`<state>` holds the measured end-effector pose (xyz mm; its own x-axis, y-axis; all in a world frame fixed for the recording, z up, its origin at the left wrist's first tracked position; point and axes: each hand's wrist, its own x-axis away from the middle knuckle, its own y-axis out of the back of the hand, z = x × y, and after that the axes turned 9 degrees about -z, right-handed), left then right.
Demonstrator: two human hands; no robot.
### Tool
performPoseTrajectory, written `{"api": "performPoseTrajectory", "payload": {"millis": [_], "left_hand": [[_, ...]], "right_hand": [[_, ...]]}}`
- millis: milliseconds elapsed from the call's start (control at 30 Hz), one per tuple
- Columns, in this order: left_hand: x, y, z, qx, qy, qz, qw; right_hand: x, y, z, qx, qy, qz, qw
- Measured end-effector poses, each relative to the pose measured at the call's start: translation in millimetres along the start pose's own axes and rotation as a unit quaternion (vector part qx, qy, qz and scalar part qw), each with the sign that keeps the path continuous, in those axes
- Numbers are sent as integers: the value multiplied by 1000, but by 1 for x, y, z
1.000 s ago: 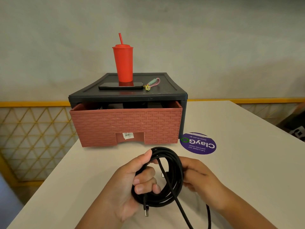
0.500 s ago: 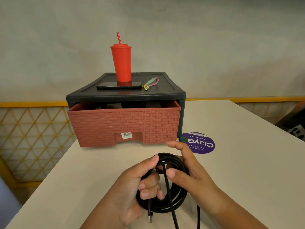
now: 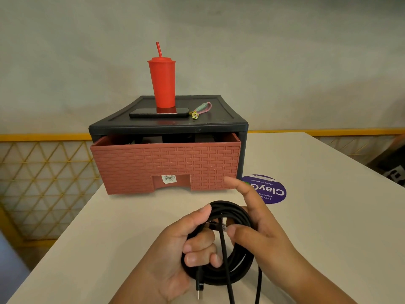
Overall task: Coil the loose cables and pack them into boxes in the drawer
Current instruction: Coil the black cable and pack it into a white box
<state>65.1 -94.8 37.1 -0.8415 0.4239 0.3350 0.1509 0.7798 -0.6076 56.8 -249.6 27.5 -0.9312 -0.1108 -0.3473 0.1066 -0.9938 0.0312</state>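
The left hand [image 3: 186, 249], palm up, grips the cable [image 3: 230, 208] with curled fingers and thumb on top, while the right hand [image 3: 263, 229] clasps its other side, thumb pressed in, index finger pointing forward.

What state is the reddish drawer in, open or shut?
Partly open. The drawer front stands forward of the black cabinet, leaving a gap along its top edge. Dark things show inside, too dim to identify.

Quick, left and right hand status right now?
Left hand: grips the coiled black cable.
Right hand: thumb pinches a strand of the same cable, index finger straight out.
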Motion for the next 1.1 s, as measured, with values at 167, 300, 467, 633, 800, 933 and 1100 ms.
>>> {"api": "performPoseTrajectory", "payload": {"millis": [167, 300, 467, 633, 800, 933, 1100], "left_hand": [[-1, 3, -2, -88, -20, 7, 996], [2, 0, -5, -148, -59, -24, 987], [-1, -3, -3, -137, -96, -40, 985], [-2, 0, -2, -129, -102, -75, 984], [-5, 0, 1, -131, -107, -95, 981], [-7, -2, 1, -108, -124, -115, 980], [-10, -3, 3, -91, -139, -136, 977]], "right_hand": [[-1, 2, -1, -38, -10, 20, 999], [-3, 2, -6, -77, -39, 44, 995], [-5, 3, -11, -97, -75, 57, 991], [-4, 1, -8, -66, -65, 58, 994], [-5, -2, -10, 23, -13, -5, 1000], [-5, -1, -9, -21, -11, 15, 1000], [-4, -3, -4, 1, -27, 54, 998]]}}
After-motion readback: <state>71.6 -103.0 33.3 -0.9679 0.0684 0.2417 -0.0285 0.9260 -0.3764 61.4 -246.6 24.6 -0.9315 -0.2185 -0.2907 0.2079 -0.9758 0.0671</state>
